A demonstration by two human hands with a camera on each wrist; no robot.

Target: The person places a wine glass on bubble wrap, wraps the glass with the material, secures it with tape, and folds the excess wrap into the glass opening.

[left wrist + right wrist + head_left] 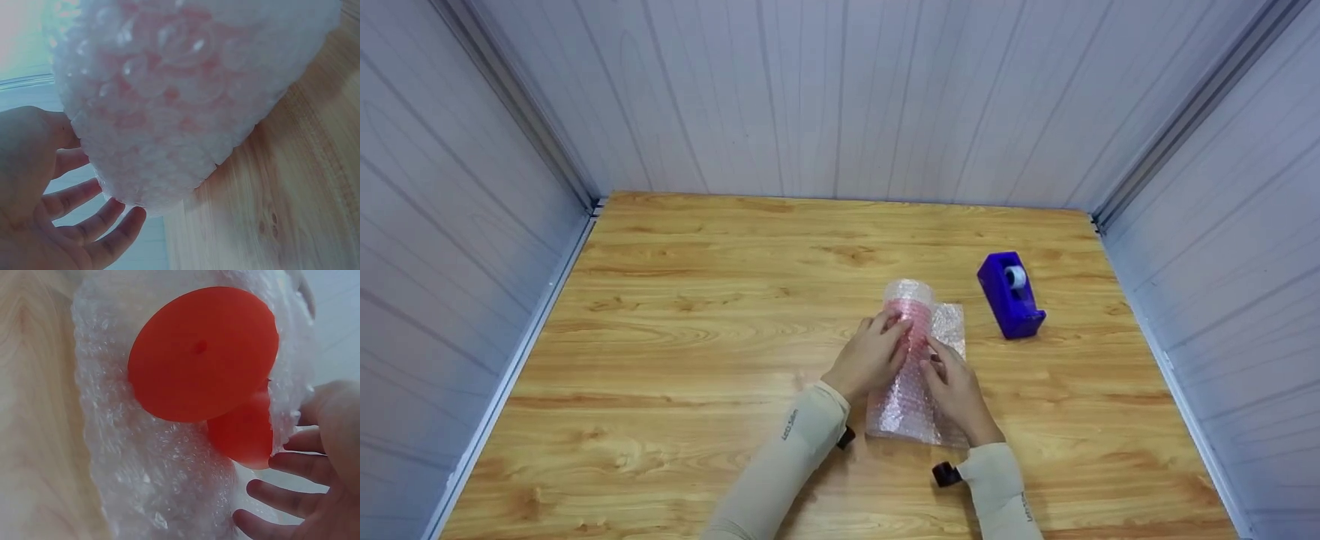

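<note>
A sheet of bubble wrap (911, 397) lies partly rolled around a red object, which shows pink through the layers. In the right wrist view the object has a flat round red disc (202, 354) and a rounded red part (244, 430) behind it; the rest is hidden in the wrap. My left hand (870, 360) grips the roll from its left side, fingers curved against the bubbles. On the other side my right hand (956, 386) holds the wrap's edge with thumb and fingers, close to the red object.
A blue tape dispenser (1011, 296) with a white roll of tape stands at the right, beyond the wrap. The wooden tabletop (697, 322) is bounded by pale panel walls (840, 97) at the back and both sides.
</note>
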